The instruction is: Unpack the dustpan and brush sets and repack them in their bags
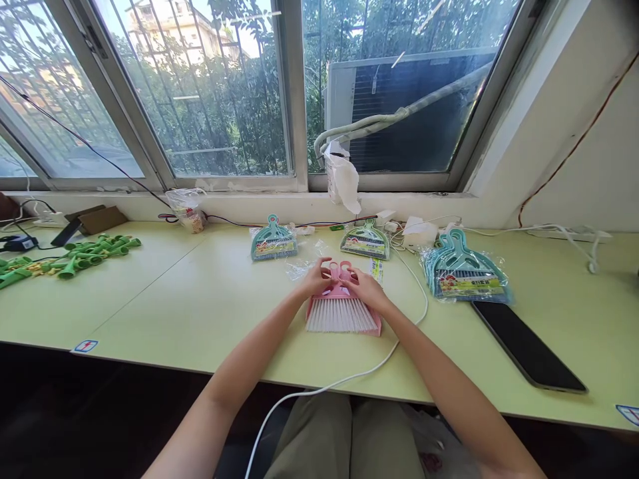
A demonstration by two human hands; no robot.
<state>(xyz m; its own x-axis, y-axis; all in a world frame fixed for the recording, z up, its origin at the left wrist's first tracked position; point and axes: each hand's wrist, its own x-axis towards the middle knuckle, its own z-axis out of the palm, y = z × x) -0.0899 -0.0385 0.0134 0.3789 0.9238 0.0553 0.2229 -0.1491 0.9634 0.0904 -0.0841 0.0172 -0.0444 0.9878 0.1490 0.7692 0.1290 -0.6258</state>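
A small pink hand brush (pixel 340 315) with white bristles lies on top of a pink dustpan (pixel 377 326) on the table, handle pointing away from me. My left hand (pixel 317 279) grips the left side of the handle area with curled fingers. On the opposite side, my right hand (pixel 366 289) holds the same handle area, fingers bent over it. Which fingers touch the brush and which the dustpan is hard to make out. Crumpled clear plastic wrap (pixel 299 269) lies beside my left hand, and a printed label card (pixel 377 269) sits behind my right hand.
Wrapped brush sets stand around: a teal one (pixel 273 242), a green one (pixel 366 242) and a teal stack (pixel 462 269). A black tablet (pixel 528 346) lies at right. A white cable (pixel 349 378) crosses the table's front edge. Green plastic parts (pixel 80 256) lie far left.
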